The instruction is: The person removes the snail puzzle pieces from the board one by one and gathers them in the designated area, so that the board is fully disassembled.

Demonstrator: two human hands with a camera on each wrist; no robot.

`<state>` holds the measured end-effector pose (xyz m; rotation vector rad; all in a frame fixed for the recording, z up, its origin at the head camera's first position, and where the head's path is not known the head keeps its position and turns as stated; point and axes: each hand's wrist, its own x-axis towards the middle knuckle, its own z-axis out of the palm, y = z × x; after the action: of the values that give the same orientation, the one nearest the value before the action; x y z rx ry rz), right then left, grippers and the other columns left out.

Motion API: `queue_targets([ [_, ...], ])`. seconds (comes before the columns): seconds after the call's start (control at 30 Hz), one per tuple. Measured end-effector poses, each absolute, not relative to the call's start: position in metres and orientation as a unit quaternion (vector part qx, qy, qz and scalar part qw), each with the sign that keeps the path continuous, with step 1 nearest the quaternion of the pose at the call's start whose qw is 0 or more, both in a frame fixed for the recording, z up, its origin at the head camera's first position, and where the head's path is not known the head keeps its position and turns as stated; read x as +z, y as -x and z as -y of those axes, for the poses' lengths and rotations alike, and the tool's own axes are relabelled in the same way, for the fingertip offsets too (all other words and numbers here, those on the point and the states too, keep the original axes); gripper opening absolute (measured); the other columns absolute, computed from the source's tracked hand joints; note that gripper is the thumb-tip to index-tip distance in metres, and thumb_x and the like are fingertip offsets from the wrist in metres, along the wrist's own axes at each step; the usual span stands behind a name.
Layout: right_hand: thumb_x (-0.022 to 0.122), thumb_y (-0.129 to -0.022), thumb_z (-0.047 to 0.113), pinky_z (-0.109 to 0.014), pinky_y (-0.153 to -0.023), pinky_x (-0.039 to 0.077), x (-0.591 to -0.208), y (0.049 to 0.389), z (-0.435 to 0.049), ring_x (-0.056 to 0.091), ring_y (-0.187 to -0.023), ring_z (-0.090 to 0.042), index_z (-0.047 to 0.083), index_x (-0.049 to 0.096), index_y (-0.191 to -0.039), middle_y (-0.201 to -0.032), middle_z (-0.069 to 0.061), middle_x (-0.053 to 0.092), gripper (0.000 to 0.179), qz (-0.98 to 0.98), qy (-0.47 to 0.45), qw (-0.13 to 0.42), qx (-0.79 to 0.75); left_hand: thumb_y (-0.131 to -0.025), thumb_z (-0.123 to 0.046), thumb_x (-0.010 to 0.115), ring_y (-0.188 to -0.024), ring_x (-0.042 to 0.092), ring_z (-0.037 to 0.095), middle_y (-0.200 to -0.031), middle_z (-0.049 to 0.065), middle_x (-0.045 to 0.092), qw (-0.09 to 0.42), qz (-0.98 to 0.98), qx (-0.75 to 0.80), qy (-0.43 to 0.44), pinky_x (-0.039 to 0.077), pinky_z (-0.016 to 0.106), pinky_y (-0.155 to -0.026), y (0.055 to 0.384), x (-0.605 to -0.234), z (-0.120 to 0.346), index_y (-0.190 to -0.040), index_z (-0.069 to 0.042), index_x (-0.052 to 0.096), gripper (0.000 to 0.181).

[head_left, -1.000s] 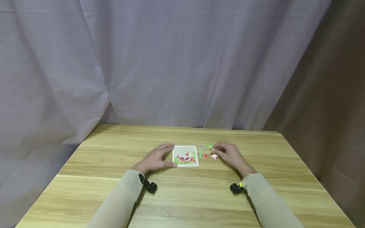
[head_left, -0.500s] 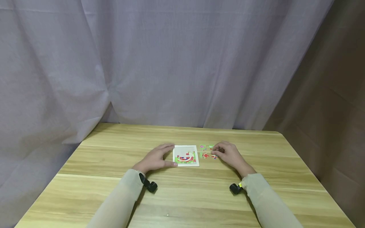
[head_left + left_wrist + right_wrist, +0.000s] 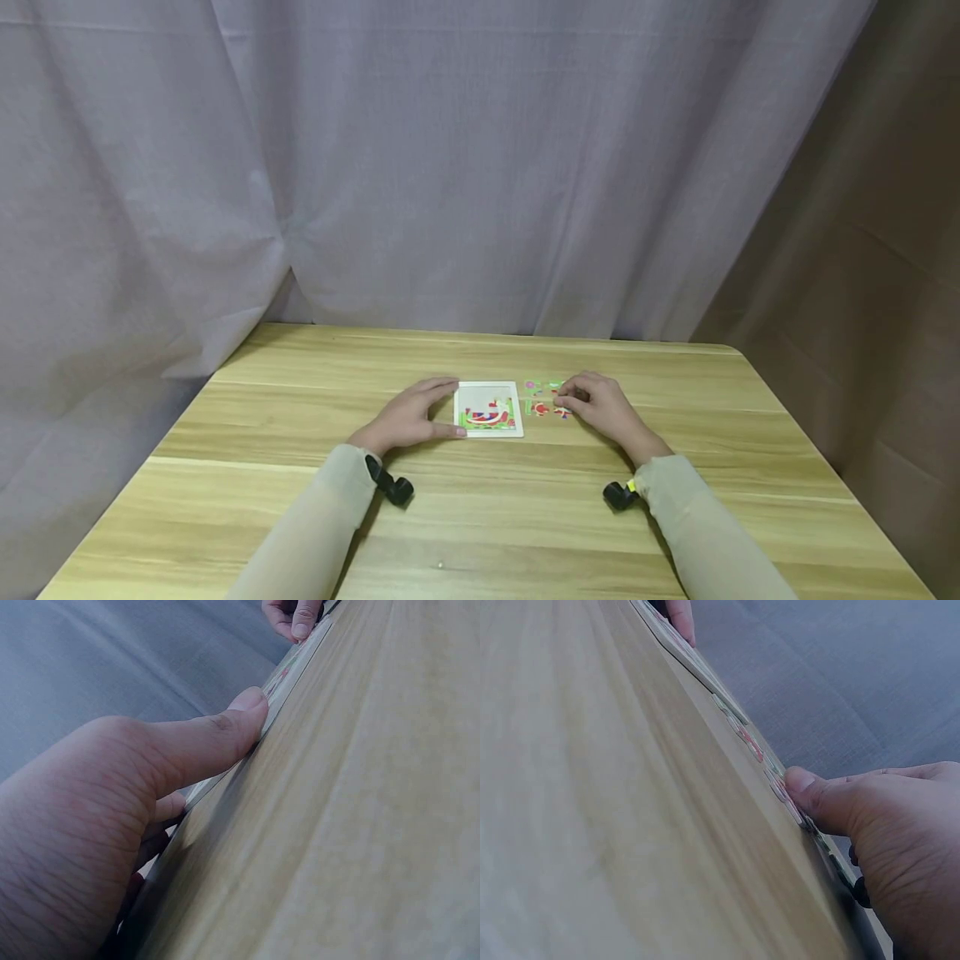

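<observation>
My left hand (image 3: 408, 417) holds the white-rimmed puzzle tray (image 3: 487, 434) by its left side, thumb at the near corner and fingers at the far one. Colourful joined pieces cover the lower part of the tray's inside; its upper part shows bare grey. To the right of the tray, my right hand (image 3: 602, 408) pinches at a puzzle piece (image 3: 562, 412) printed red, white and blue, low over the table. The right wrist view shows the thumb (image 3: 802, 784) right at the row of thin pieces; the other fingertips are hidden behind it.
Loose puzzle pieces lie between tray and right hand: a red and green one (image 3: 538, 409) and a green one with a pink spot (image 3: 532, 388). Another green piece (image 3: 556, 387) is partly covered by the fingers. A curtain (image 3: 480, 167) hangs behind the wooden table (image 3: 480, 517).
The right fingers have shifted slightly at the piece, which looked mostly white a second ago and now shows more red. The left hand and tray keep their place.
</observation>
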<state>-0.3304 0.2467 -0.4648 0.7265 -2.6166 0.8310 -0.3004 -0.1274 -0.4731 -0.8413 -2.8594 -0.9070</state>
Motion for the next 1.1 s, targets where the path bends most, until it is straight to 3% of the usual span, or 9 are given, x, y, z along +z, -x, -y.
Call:
queue_targets([
  [0.63,0.077,-0.091,0.028,-0.028,-0.062,0.046,-0.462,0.333,-0.234,0.053,-0.069,-0.011,0.021,0.074,-0.093,-0.082,0.010,0.064,0.008,0.899,-0.244,0.180,0.317,-0.078,-0.069,0.072,-0.147,0.031,0.025,-0.161,0.002,0.036,0.010,0.922,-0.283,0.266,0.024,0.051,-0.120,0.303,-0.471,0.128,-0.155,-0.016,0.042,0.098],
  [0.83,0.079,-0.089,0.031,-0.032,-0.073,0.051,-0.460,0.330,-0.196,0.057,-0.083,-0.012,0.017,0.075,-0.099,-0.092,0.009,0.067,0.017,0.885,-0.294,0.157,0.326,-0.078,-0.068,0.072,-0.147,0.033,0.026,-0.160,0.003,0.037,0.017,0.922,-0.283,0.263,0.025,0.051,-0.120,0.305,-0.467,0.127,-0.154,-0.015,0.043,0.097],
  [1.1,0.081,-0.086,0.036,-0.041,-0.090,0.046,-0.469,0.327,-0.167,0.050,-0.102,-0.020,0.012,0.072,-0.104,-0.105,0.002,0.063,0.032,0.892,-0.327,0.122,0.287,-0.079,-0.067,0.072,-0.144,0.036,0.029,-0.159,0.003,0.039,0.018,0.919,-0.295,0.262,0.029,0.056,-0.117,0.296,-0.472,0.125,-0.152,-0.015,0.046,0.093],
])
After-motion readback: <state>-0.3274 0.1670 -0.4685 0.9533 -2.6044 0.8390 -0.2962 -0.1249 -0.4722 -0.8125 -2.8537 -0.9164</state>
